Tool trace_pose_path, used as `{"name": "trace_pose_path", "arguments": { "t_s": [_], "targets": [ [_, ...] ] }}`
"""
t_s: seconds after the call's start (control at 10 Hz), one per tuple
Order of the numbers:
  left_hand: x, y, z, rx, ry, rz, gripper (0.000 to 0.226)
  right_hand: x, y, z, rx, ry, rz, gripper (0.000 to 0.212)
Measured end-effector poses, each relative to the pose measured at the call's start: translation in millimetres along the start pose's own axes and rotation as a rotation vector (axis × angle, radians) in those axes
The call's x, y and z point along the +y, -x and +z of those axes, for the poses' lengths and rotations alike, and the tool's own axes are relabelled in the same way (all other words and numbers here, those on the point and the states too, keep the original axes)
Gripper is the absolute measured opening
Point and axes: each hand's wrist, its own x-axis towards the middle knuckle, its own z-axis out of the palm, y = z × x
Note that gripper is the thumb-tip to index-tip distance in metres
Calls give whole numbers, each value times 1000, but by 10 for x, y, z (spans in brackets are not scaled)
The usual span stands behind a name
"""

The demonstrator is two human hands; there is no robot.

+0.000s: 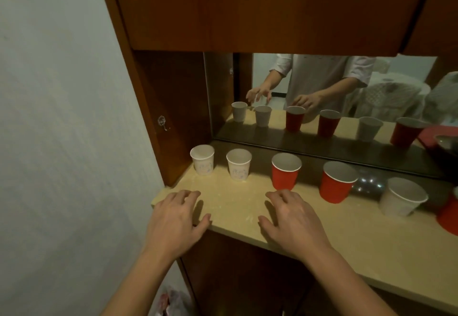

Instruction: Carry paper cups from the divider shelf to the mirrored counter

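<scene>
Head view, angled down, close over counter (pixel 247 206).

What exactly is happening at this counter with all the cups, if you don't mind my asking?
A person is lining up paper cups on the mirrored counter. Both hands are empty at this moment: the left hand and right hand hover open over the front edge. Along the back stand two white cups, two red cups, another white cup, and a red one cut off at the right edge.
</scene>
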Motion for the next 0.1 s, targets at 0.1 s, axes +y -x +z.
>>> {"name": "trace_pose_path", "arguments": {
  "t_s": [0.1],
  "targets": [
    [42, 143, -70, 5, 11, -33, 66, 54, 47, -71, -5, 39, 2, 59]
  ]
}}
